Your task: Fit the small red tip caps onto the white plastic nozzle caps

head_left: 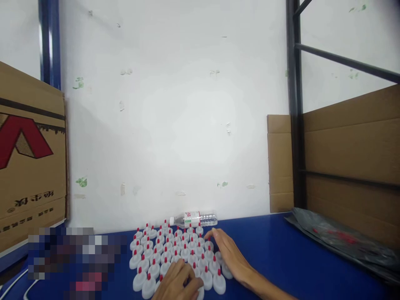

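A dense group of small white squeeze bottles (165,256) with red pointed caps stands upright on the blue table. My left hand (179,280) is at the front of the group, its fingers curled down among the nearest bottles. What its fingertips grip, if anything, is hidden, though part of a white bottle (200,294) shows beside them. Along the group's right side lies my right hand (229,256), fingers stretched out and pointing away from me. Its palm side rests against the outer bottles, some of which it partly covers.
Behind the group a clear plastic water bottle (208,219) lies on its side near the white wall. Cardboard boxes (34,179) stand left; more cardboard (350,146) leans behind a dark metal frame (296,125). A grey plastic bag (340,237) lies right. A blurred-out patch covers the left.
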The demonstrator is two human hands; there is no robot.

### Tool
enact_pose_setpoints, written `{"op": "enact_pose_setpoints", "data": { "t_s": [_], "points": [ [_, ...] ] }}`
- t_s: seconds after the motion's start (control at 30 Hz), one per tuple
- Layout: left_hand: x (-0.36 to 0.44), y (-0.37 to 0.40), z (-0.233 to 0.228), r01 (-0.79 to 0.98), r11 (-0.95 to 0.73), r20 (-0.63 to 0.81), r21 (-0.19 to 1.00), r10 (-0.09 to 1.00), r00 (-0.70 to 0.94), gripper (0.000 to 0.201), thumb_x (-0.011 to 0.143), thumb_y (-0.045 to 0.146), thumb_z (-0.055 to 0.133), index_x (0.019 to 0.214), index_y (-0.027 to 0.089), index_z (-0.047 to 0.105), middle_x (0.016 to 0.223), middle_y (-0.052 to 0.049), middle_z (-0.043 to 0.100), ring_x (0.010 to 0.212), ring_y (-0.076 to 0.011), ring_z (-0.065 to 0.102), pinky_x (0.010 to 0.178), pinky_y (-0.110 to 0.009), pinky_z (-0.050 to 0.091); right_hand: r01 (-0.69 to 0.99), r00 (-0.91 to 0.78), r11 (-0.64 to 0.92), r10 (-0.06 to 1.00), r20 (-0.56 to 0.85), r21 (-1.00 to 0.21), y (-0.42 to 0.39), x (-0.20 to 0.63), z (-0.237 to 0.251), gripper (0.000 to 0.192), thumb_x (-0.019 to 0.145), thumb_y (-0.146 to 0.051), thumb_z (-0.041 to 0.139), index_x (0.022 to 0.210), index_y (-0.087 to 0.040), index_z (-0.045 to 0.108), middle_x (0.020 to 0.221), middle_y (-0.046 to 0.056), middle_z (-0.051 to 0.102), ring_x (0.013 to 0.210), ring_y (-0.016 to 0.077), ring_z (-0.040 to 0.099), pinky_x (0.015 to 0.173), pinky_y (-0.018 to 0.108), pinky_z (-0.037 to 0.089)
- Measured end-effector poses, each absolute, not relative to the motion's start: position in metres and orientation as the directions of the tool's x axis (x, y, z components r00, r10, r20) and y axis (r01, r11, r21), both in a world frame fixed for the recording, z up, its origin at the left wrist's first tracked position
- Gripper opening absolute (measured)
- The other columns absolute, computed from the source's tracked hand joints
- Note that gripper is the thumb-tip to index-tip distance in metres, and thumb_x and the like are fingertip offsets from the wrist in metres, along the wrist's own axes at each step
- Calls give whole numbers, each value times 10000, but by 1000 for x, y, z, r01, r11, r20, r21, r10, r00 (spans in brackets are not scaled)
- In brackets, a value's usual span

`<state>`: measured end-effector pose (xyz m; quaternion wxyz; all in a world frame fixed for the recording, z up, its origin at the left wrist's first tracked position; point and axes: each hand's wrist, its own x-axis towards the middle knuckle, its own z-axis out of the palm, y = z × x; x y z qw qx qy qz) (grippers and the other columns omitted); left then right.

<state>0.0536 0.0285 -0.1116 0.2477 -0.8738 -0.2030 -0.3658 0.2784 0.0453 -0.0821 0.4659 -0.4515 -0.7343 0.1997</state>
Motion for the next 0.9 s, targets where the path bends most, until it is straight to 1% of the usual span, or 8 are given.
{"op": "enact_pose_setpoints", "data": {
  "t_s": [0.13, 0.2, 0.27, 0.33, 0.43, 0.57, 0.73, 0.9],
  "points": [
    [52, 33, -106, 498, -818, 815, -286, 66, 576, 263, 939, 39, 433, 883, 235, 598, 673, 3, 620, 571, -169, 542, 528, -299, 395, 496, -122, 547, 813, 570, -674, 44, 281, -79, 560, 1073, -529, 166, 1038, -250, 650, 1104, 74, 655, 1105, 252, 581, 1049, 453, 416],
    [50, 30, -95, 494, -822, 813, -284, 67, 579, 256, 973, 58, 423, 913, 228, 605, 679, 7, 649, 576, -165, 573, 546, -308, 411, 547, -141, 608, 745, 653, -576, 37, 284, -70, 471, 1079, -472, 227, 1110, -257, 644, 1218, 87, 628, 1215, 262, 527, 1098, 474, 370],
    [48, 23, -83, 488, -825, 802, -286, 72, 592, 235, 1005, 82, 425, 953, 219, 610, 697, 12, 682, 597, -158, 610, 571, -305, 435, 598, -265, 695, 641, 720, -399, 26, 286, -57, 365, 1069, -420, 320, 1211, -269, 620, 1303, 85, 603, 1296, 270, 479, 1145, 503, 310],
    [46, 16, -73, 487, -823, 805, -291, 65, 590, 232, 1036, 116, 411, 973, 215, 612, 704, 13, 700, 605, -152, 629, 586, -299, 455, 587, -464, 779, 548, 696, -221, 14, 283, -46, 339, 1024, -437, 454, 1291, -277, 587, 1300, 77, 627, 1310, 288, 482, 1187, 545, 230],
    [44, 7, -64, 538, -798, 829, -270, 91, 551, 231, 1043, 142, 405, 1018, 214, 624, 740, -3, 721, 646, -168, 649, 618, -311, 493, 539, -651, 840, 462, 602, -62, 4, 269, -45, 414, 909, -524, 651, 1235, -270, 626, 1109, 64, 734, 1257, 320, 548, 1211, 584, 148],
    [45, 6, -61, 610, -742, 852, -276, 105, 513, 237, 1028, 165, 419, 973, 220, 642, 756, -22, 714, 673, -196, 647, 625, -335, 514, 575, -615, 818, 418, 669, 17, 9, 254, -60, 218, 937, -374, 660, 1112, -244, 666, 942, 50, 760, 1179, 283, 618, 1205, 538, 226],
    [45, 9, -62, 645, -634, 809, -427, 51, 586, 264, 1018, 143, 404, 917, 210, 638, 822, -36, 698, 720, -199, 652, 667, -334, 498, 547, -674, 822, 321, 665, 158, 13, 255, -60, 206, 950, -440, 643, 1013, -245, 669, 842, 45, 743, 1075, 278, 659, 1183, 560, 276],
    [46, 9, -62, 678, -501, 793, -538, -26, 609, 326, 964, 39, 360, 880, 187, 638, 802, -44, 670, 763, -216, 640, 793, -391, 474, 519, -647, 839, 258, 717, 166, 9, 253, -54, 119, 953, -341, 620, 1015, -257, 677, 877, 50, 743, 1038, 266, 656, 1167, 560, 299]
  ]
}}
